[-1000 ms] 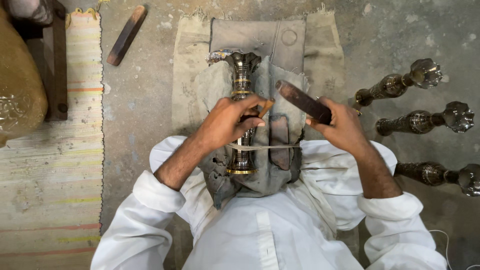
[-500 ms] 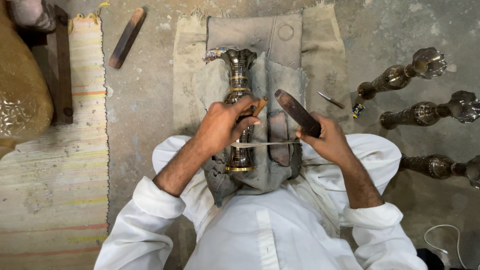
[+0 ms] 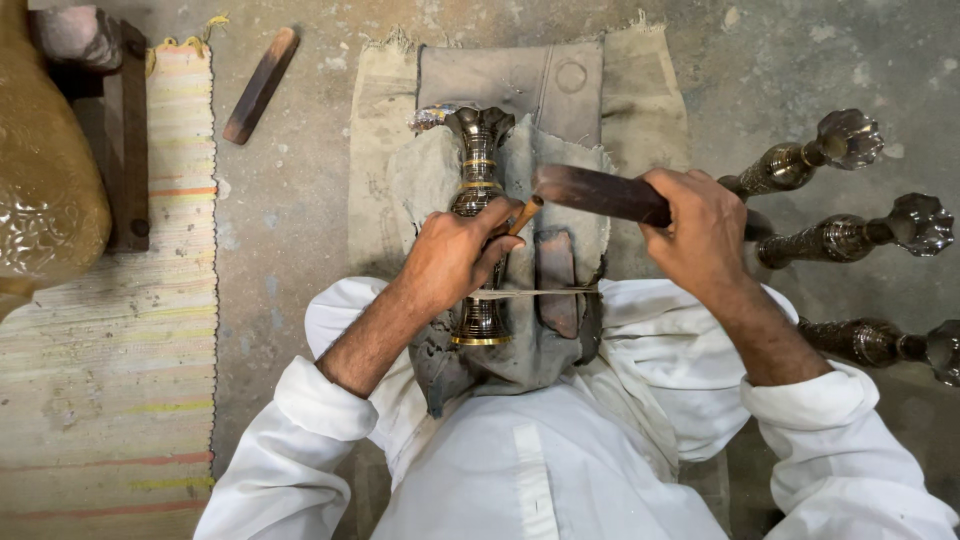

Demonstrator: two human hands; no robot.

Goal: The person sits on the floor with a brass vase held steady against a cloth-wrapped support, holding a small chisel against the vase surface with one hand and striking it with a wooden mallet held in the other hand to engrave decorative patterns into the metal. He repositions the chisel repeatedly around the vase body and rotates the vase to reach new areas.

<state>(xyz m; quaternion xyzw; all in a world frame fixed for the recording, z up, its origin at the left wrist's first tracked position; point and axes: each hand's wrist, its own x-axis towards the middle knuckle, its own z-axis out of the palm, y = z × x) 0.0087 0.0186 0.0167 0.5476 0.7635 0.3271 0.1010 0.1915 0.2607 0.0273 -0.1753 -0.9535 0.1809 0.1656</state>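
A person in white sleeves sits on the floor, seen from above. A dark metal vase (image 3: pixel 478 200) with brass bands lies on its side on a grey cloth (image 3: pixel 560 330) over the lap, its flared mouth pointing away from the body.

The left hand (image 3: pixel 455 258) is closed around the vase's middle, pinning it down, and pinches a thin chisel (image 3: pixel 524 214) whose tip meets the metal. The right hand (image 3: pixel 700 225) is clenched on one end of a dark wooden mallet (image 3: pixel 595 190), held just above the chisel.

The vase looks heavy, rigid and smooth; being round, it would probably roll if let go. The narrow waist, where the left hand sits, seems the surest grip. A taut cord (image 3: pixel 535 293) crosses the cloth near the vase's base.

To the right, three similar vases (image 3: pixel 830 235) lie on the concrete floor (image 3: pixel 290 220), near the right elbow and likely to be knocked. A second wooden stick (image 3: pixel 260 85) lies on the floor at upper left, well apart. A striped mat (image 3: pixel 110 340) covers the left side, with a large embossed brass vessel (image 3: pixel 45 190) at the left edge.
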